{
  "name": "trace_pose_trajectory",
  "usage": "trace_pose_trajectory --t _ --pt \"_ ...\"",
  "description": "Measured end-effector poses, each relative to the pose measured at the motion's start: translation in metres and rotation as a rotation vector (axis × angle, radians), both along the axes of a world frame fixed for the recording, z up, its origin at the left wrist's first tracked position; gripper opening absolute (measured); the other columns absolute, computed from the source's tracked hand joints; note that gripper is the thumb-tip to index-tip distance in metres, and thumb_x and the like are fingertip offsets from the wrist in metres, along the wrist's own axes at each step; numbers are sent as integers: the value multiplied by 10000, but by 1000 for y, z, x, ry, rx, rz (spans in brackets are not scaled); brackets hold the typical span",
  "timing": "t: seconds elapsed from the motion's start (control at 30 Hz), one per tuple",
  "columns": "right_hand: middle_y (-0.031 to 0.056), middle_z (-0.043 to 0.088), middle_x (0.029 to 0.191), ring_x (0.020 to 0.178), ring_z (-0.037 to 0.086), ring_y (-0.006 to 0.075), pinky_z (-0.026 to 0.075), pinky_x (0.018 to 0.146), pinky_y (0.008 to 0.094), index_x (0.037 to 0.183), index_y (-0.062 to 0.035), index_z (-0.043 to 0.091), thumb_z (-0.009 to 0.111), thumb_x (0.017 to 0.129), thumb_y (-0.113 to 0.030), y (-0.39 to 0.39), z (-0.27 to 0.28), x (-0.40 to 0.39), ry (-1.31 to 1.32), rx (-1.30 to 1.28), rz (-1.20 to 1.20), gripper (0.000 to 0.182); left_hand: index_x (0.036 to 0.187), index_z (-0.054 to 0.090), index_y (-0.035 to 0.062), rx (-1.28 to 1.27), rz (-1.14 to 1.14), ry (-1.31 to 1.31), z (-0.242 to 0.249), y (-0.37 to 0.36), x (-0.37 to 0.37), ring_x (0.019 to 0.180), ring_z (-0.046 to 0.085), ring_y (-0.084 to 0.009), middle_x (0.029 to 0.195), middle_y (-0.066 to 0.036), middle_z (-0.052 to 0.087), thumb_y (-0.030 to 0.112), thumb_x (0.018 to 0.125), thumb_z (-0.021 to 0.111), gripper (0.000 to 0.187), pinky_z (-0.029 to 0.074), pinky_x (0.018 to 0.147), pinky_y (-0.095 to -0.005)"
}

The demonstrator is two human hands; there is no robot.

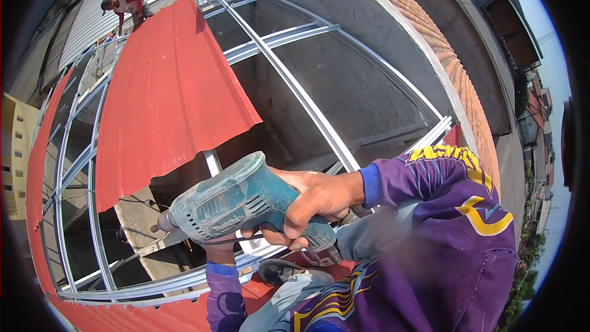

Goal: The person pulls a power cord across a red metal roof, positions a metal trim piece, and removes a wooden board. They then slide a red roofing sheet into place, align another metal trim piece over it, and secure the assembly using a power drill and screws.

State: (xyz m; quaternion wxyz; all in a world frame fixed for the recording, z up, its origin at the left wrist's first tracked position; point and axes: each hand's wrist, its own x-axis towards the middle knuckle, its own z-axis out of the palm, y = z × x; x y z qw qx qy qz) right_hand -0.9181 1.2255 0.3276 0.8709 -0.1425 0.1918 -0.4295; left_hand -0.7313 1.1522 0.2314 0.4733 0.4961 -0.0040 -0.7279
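My right hand point(319, 197) is wrapped round the handle of a dusty teal power drill point(230, 200). The drill lies level across my front, its chuck end pointing left. Below the drill body is my left hand point(220, 254), mostly covered by it, so its fingers and anything in them are hidden. A pale metal piece point(163, 242) sticks out to the left from behind the drill, close to that hand. Beneath both hands runs a steel roof beam point(178, 281).
A red corrugated roofing sheet point(172, 80) covers part of the steel frame point(289, 80), with dark open gaps beside it. Another person point(128, 7) bends over its far end. A concrete wall point(369, 31) borders the right. My shoe point(279, 270) is near the beam.
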Motion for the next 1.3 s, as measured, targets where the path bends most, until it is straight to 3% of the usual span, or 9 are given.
trace_pose_trajectory --t 0.07,0.23,0.3,0.37,0.4,0.77,0.93,1.1,1.3 --pt "218 493 1169 723 546 207 486 546 319 1443 -156 177 555 679 120 -3 -6 -5 100 -22 -122 897 1118 582 29 -255 -283 497 -54 -15 66 526 309 -105 585 22 370 714 861 501 736 306 461 -266" --pt "196 512 1163 1046 558 256 458 886 385 1366 -26 196 639 733 -34 -6 -18 -9 890 -345 -197 773 1450 294 -57 -234 -569 327 9 -3 44 556 428 -99 614 23 384 818 682 553 1193 347 415 -225" --pt "236 495 1146 986 593 344 489 793 412 1352 -30 200 650 696 -18 -5 -51 -4 983 -631 -254 796 1421 360 -31 -177 -627 223 31 -6 26 568 459 -94 694 28 488 833 684 538 1149 334 399 -214" --pt "235 462 1254 1132 541 419 464 920 455 1413 -21 201 698 661 -18 3 -61 -5 1099 -876 -220 901 1311 485 58 -50 -478 -14 47 -8 7 1040 593 -208 1175 -85 583 822 710 556 974 527 879 -433" --pt "232 440 1280 1131 528 455 467 921 479 1429 -22 200 716 638 -17 7 -66 -6 1211 -975 -172 944 1271 506 79 -6 -577 134 28 -18 18 1197 515 -258 1240 -121 549 801 719 583 912 398 1060 -518" --pt "187 437 1241 1040 569 404 501 832 500 1420 -95 314 794 630 -108 26 -102 -6 1249 -1086 -262 925 1014 609 11 -274 -679 148 -9 -62 -2 845 620 -229 877 -74 622 416 825 642 448 568 689 -391" --pt "125 532 1223 1117 564 240 517 867 387 1248 -46 532 764 720 -138 33 -91 -49 861 -496 -669 584 995 610 10 -412 -807 236 -16 -94 -10 817 660 -271 853 -70 633 369 846 617 388 603 665 -403" --pt "168 659 837 771 668 276 526 687 369 1008 19 602 744 740 -62 155 -163 -159 1923 89 -840 314 1029 644 6 -472 -703 120 -9 -111 -6 1012 674 -315 993 -131 684 383 874 582 412 619 777 -472" --pt "299 455 1350 1285 449 399 378 1032 512 1406 -27 378 700 818 -479 327 -225 -158 2493 1449 3 809 1022 665 -1 -438 -788 114 3 -135 21 1058 663 -307 1074 -127 700 386 888 578 419 594 846 -465"
